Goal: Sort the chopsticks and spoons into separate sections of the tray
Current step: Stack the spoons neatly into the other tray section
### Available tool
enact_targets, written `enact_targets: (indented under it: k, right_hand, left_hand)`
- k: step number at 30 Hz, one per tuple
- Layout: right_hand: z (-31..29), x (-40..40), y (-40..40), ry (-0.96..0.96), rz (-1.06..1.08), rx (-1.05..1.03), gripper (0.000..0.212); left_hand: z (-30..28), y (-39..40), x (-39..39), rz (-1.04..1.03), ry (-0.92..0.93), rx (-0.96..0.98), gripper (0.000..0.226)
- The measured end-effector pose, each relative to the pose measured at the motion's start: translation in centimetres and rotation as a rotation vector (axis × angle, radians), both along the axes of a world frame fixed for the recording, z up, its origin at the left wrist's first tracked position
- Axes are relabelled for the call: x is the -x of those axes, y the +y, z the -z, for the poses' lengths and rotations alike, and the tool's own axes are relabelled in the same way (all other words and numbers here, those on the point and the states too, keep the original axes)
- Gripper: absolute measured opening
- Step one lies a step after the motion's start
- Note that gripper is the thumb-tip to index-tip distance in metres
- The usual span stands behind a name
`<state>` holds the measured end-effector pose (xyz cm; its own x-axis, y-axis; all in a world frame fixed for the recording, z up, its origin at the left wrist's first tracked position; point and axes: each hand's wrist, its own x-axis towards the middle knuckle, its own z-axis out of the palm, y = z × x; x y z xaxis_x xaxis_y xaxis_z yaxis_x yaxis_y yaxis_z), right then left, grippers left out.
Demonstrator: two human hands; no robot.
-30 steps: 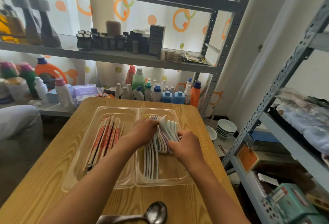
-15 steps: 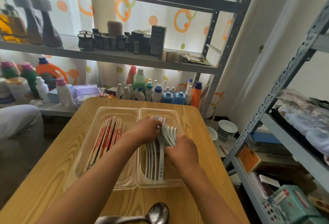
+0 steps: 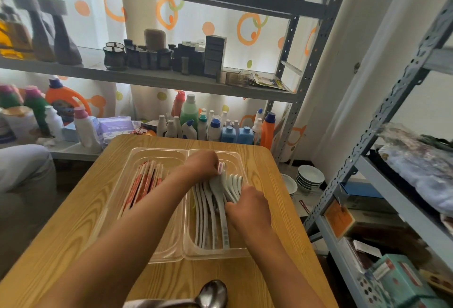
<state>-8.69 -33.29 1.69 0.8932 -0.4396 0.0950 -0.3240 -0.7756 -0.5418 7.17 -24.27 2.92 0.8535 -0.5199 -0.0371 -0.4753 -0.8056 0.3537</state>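
A clear plastic tray (image 3: 127,200) with two sections lies on the wooden table (image 3: 73,234). Wrapped chopsticks (image 3: 144,185) in red and white sleeves fill the left section. Several white ceramic spoons (image 3: 213,212) lie side by side in the right section, bowls at the far end. My left hand (image 3: 203,163) reaches across and pinches the spoon bowls at the far end of the row. My right hand (image 3: 247,207) presses on the right side of the row, fingers around the spoon handles.
A metal spoon (image 3: 210,295) lies at the table's near edge. Cleaning bottles (image 3: 213,128) line the low shelf behind the table. Stacked white bowls (image 3: 308,177) sit on the floor to the right, next to a metal rack (image 3: 367,151).
Both hands have shifted slightly within the right section, pushing the white spoons closer together. My right hand moved nearer and lower along the handles.
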Motion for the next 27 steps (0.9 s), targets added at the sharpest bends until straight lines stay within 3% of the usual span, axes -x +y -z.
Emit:
enact_targets:
  k: [9,14,22,27]
  right_hand:
    - [0.5,-0.6,0.7,-0.041,-0.074,-0.001,0.017]
    - [1.1,-0.9,0.5,-0.001,-0.072,-0.096,0.024]
    - [1.2,-1.0,0.3,-0.018,-0.037,-0.124,0.019]
    - [1.2,-1.0,0.2,-0.039,-0.027,-0.109,0.019]
  left_hand:
    - [-2.9,-1.0,-1.1,0.096,-0.038,-0.301,0.016]
    - [-2.2,-1.3,-1.5,0.040,0.027,-0.222,0.021]
    - [-1.6,0.8,-2.5,0.067,0.320,-0.073,0.030]
    - [-1.3,1.5,-2.3,0.146,0.333,-0.075,0.029]
